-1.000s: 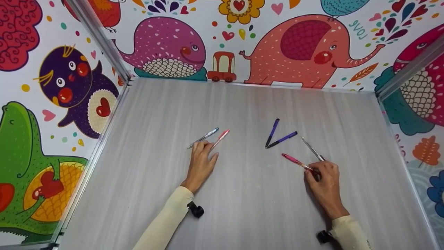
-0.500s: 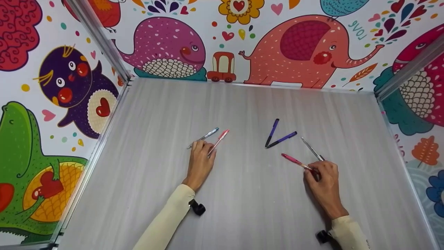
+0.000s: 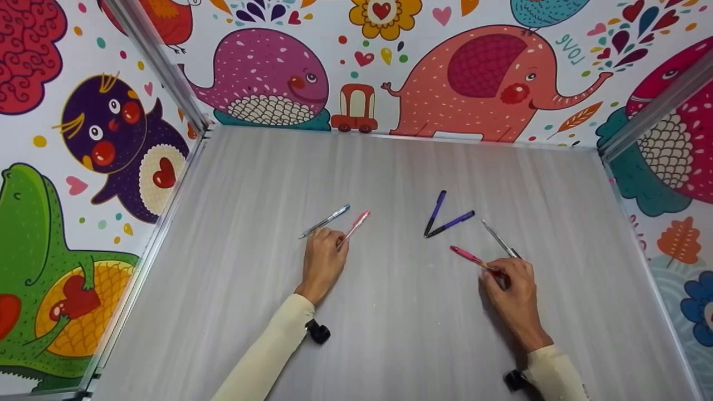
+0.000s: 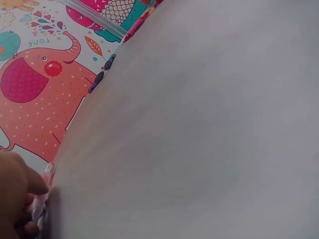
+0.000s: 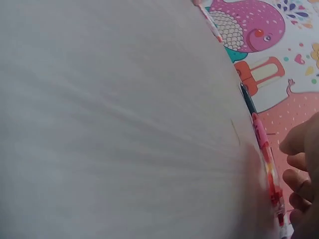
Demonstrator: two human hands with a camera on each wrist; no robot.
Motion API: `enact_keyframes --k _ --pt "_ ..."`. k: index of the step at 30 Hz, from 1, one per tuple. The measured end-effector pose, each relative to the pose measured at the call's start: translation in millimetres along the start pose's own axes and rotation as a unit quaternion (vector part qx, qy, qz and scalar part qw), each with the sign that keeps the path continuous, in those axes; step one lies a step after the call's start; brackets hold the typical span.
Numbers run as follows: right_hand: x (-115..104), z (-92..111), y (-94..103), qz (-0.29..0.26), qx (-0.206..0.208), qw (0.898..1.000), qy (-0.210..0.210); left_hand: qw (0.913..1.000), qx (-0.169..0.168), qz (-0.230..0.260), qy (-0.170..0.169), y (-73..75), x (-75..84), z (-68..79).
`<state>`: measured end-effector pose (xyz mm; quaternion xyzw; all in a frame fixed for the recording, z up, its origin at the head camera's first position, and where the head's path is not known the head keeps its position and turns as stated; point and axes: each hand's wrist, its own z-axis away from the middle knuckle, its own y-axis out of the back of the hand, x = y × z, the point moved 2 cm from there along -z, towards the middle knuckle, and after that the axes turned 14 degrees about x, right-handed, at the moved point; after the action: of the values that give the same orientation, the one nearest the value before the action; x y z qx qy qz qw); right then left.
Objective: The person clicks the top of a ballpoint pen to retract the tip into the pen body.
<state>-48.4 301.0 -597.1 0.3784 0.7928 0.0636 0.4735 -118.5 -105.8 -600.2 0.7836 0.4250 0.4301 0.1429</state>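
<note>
Across grey counter (image 3: 401,340), left hand (image 3: 323,266) pinches coral pen (image 3: 359,221), right hand (image 3: 516,289) curls, hold unclear, at pink pen (image 3: 465,254), apparently positioning both, steadiness needed next.

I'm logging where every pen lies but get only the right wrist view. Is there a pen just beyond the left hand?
Observer: Yes, the head view shows a teal-ended pen just past the left hand.
Operator: Any pens nearer the middle?
Observer: A purple pen and a second purple pen form a V, their black lower parts converging.
Operator: Anything else out past the right hand?
Observer: A clear pen, to the right of the pink pen, its dark end toward the hand.
</note>
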Motion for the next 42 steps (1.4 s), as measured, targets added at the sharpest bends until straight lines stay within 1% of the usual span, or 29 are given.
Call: enact_keyframes --k 4,8,10,13,17,21,24,26,28,31,37,40,42 --pt "-9 -1 -1.2 -0.023 0.004 1.000 0.007 0.9990 -0.003 0.036 0.027 1.2 6.7 2.4" --pt "-16 -2 -2.7 -0.053 0.006 0.998 0.023 0.9956 -0.021 0.076 0.052 3.1 14.2 4.7" --pt "-19 -2 -3.9 -0.060 0.006 0.998 0.029 0.9917 -0.032 0.103 0.069 4.1 18.0 5.4" --pt "-22 -1 -6.3 -0.064 0.006 0.998 0.028 0.9817 -0.051 0.152 0.103 5.1 23.7 6.3" --pt "-24 -2 -10.4 -0.066 0.006 0.998 0.022 0.9627 -0.084 0.212 0.146 5.4 31.6 8.3" --pt "-31 -3 -13.7 -0.077 0.004 0.997 0.014 0.9405 -0.127 0.263 0.174 4.8 39.7 11.4" --pt "-45 -6 -13.2 -0.089 0.001 0.996 0.002 0.9219 -0.159 0.296 0.193 3.4 45.5 12.9" --pt "-58 -8 -11.5 -0.097 -0.003 0.995 -0.005 0.9077 -0.176 0.319 0.209 2.3 49.1 13.4" --pt "-70 -11 -9.6 -0.104 -0.008 0.994 -0.010 0.8948 -0.188 0.339 0.221 1.1 52.4 13.9" --pt "-82 -13 -8.6 -0.112 -0.016 0.993 -0.014 0.8771 -0.204 0.367 0.233 -0.6 56.9 14.9" --pt "-94 -19 -11.1 -0.133 -0.026 0.991 -0.018 0.8483 -0.236 0.410 0.237 -3.8 65.0 19.5" --pt "-99 -22 -13.0 -0.148 -0.029 0.988 -0.023 0.8386 -0.243 0.425 0.239 -5.7 68.0 21.7" --pt "-103 -24 -13.9 -0.152 -0.033 0.987 -0.028 0.8345 -0.244 0.431 0.241 -6.5 69.9 22.7"
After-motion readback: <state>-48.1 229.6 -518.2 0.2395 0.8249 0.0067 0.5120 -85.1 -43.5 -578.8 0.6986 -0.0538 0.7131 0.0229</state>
